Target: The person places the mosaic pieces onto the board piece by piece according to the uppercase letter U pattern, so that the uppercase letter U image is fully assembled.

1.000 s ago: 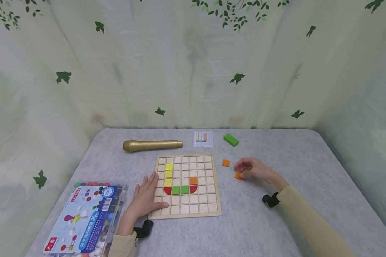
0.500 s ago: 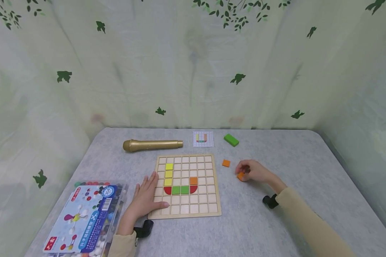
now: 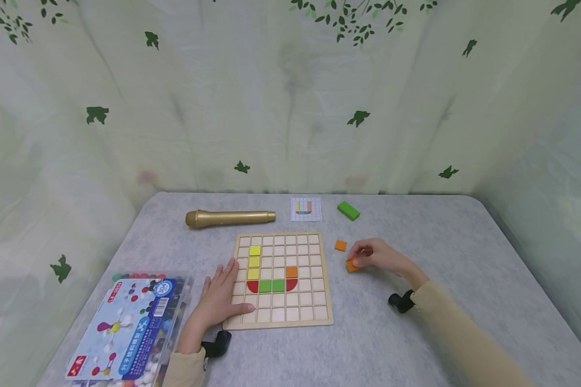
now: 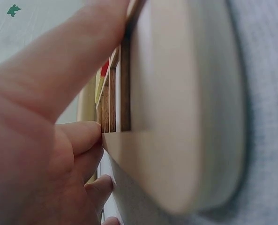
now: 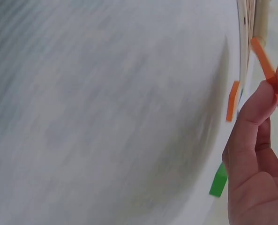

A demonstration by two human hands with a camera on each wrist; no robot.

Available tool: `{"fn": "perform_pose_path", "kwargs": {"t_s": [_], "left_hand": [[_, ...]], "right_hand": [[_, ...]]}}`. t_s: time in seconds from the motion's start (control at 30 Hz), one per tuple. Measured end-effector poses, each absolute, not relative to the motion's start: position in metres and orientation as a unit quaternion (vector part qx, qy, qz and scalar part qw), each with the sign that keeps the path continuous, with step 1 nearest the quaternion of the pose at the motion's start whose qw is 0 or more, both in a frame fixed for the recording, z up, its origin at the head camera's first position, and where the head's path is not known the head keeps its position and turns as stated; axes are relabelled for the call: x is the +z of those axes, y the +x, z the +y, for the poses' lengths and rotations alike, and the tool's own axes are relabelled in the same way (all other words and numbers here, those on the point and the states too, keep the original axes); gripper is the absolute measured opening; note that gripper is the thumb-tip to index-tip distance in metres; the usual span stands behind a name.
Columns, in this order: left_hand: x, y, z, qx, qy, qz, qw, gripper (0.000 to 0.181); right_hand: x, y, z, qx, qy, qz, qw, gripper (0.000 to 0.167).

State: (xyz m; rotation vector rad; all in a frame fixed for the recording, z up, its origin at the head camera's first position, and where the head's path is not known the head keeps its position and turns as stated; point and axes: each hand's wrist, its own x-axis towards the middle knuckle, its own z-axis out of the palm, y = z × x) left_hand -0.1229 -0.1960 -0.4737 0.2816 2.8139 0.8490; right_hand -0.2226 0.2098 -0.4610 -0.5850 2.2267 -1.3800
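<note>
My right hand (image 3: pixel 383 258) pinches an orange square tile (image 5: pixel 263 58) between thumb and fingertips, to the right of the wooden grid board (image 3: pixel 327 279). The right wrist view shows that tile raised off the table. Another orange tile (image 3: pixel 340 245) lies on the table just beyond the hand. My left hand (image 3: pixel 217 301) rests with spread fingers on the board's left edge, thumb over the lower cells. On the board stand a yellow column (image 3: pixel 254 262), two green squares (image 3: pixel 271 286), red rounded corner pieces (image 3: pixel 291 285) and one orange square (image 3: pixel 291 272), forming part of a U.
A pattern card (image 3: pixel 306 209) with a coloured U lies behind the board. A green block (image 3: pixel 348 210) is to its right and a gold microphone (image 3: pixel 229 218) to its left. A clear box with a blue label (image 3: pixel 121 330) fills the left front.
My right hand has pinched the orange tile, picked it up and shifted it a little left, towards the board. My left hand has stayed in place.
</note>
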Motion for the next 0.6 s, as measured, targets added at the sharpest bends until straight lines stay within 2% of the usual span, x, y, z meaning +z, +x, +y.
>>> {"fn": "perform_pose_path", "kwargs": {"t_s": [0.6], "left_hand": [[-0.474,-0.123,-0.196,0.290,0.097,0.947,0.095,0.114]], "right_hand": [[-0.457,-0.231,0.123,-0.528,-0.221,0.786,0.234,0.007]]}}
